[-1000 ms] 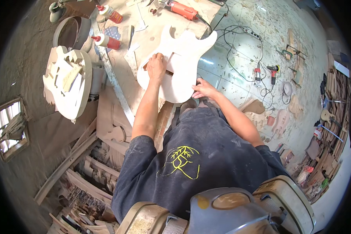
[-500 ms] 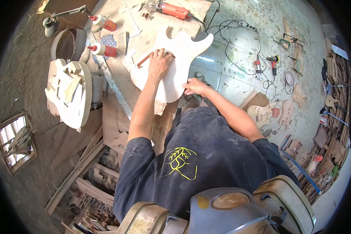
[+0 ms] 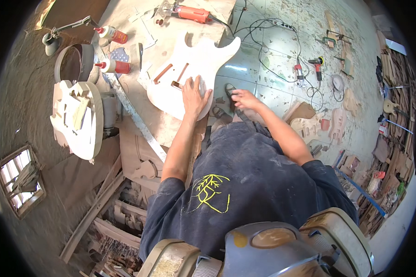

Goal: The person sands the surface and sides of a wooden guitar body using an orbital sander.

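Observation:
A pale wooden guitar body (image 3: 201, 62), with narrow slots and a small square cavity, lies flat on the workbench (image 3: 131, 99). My left hand (image 3: 194, 97) rests palm down on its lower part, fingers spread beside the square cavity. My right hand (image 3: 245, 99) hangs just off the body's right edge, above my shoes, fingers loosely bent and apart, holding nothing that I can see. Left of the body are a long metal straightedge (image 3: 141, 127) and a red and white glue bottle (image 3: 120, 66).
A second body (image 3: 85, 138) carrying wood offcuts stands left. An orange power tool (image 3: 192, 14) and another bottle (image 3: 113, 35) sit at the back. Tools (image 3: 318, 67), cables and wooden parts lie on the tiled floor at right, beside stacked timber (image 3: 393, 147). A lamp (image 3: 52, 44) is upper left.
The guitar body has shifted left on the bench. My left hand has slid down toward me across it, uncovering the slots. My right hand has let go of the body's edge.

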{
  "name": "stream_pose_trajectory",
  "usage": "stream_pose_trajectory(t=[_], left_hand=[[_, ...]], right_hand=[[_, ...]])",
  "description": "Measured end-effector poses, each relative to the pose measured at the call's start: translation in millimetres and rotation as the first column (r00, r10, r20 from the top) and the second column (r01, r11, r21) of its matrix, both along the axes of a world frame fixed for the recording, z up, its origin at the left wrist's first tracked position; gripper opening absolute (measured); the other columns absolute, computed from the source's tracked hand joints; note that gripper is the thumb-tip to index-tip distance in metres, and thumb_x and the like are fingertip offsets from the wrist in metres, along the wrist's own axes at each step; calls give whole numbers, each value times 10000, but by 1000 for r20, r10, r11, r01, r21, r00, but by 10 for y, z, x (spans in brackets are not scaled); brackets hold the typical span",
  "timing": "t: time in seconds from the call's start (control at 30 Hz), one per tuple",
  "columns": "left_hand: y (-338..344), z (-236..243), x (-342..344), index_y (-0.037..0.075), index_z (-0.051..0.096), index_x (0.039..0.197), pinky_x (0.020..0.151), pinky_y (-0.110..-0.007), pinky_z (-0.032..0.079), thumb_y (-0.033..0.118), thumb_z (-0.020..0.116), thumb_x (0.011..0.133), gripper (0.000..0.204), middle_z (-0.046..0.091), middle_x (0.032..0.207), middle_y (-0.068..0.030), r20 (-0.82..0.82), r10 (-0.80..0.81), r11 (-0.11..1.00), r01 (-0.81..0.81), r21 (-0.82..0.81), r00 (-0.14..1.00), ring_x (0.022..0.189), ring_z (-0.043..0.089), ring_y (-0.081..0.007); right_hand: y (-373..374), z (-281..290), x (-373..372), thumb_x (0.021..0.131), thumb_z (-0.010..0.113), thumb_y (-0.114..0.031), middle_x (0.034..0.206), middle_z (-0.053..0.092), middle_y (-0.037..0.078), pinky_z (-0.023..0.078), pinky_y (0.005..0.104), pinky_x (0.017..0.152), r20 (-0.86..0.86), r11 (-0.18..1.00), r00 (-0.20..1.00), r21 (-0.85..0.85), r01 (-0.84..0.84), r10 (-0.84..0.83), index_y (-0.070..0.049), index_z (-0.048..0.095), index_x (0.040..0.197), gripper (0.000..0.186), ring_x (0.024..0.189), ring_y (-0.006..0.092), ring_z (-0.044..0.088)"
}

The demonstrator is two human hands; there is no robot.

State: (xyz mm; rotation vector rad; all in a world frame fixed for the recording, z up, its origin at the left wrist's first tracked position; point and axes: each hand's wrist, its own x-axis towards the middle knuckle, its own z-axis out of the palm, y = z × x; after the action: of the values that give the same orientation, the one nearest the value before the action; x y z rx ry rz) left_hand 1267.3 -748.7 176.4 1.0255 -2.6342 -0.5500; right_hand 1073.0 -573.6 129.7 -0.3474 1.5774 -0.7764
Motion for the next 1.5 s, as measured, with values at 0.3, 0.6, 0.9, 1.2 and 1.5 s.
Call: stream_pose_trajectory(t=[0.3,0.6,0.9,1.2,1.5], left_hand=[[-149,-35,-382,60,559,1405,1049,-530,405,452,798,846,724,503,1383,-240,113,228,966,-240,98,967,1274,467,-430],[218,-18,-465,116,281,1616,1138,-655,271,449,882,691,1152,261,1584,-360,357,95,995,-73,-75,929,1446,282,-519],[70,29,-985,177,70,1657,1130,-657,310,252,823,661,1251,207,1626,-282,545,330,938,-333,-96,771,1463,286,-472],[56,22,-1216,130,-14,1654,1154,-692,272,303,839,673,1311,186,1642,-300,701,362,926,-322,-196,615,1501,251,-475],[62,-171,-1457,104,-30,1650,1181,-661,229,389,822,726,1289,123,1649,-341,785,483,855,-403,-327,388,1527,172,-504]], right_hand=[[1643,-614,-745,977,687,-255,1114,718,141,584,347,755,-162,915,917,121,384,-364,-67,627,1315,391,897,217,720],[2824,-1025,-1126,906,685,-368,1103,743,204,545,410,910,-582,966,807,252,60,102,-48,731,1153,407,1022,337,718],[3614,-515,-2563,927,671,-337,1073,753,177,554,377,875,-474,946,870,198,256,-137,-27,719,1179,403,941,290,732],[3842,-364,-3345,941,658,-329,1082,749,185,536,416,912,-677,924,726,194,331,-118,-33,719,1174,381,1025,329,712],[3983,-105,-3057,936,666,-335,990,757,162,548,365,791,-566,894,764,102,437,-310,13,732,1131,404,857,233,719]])
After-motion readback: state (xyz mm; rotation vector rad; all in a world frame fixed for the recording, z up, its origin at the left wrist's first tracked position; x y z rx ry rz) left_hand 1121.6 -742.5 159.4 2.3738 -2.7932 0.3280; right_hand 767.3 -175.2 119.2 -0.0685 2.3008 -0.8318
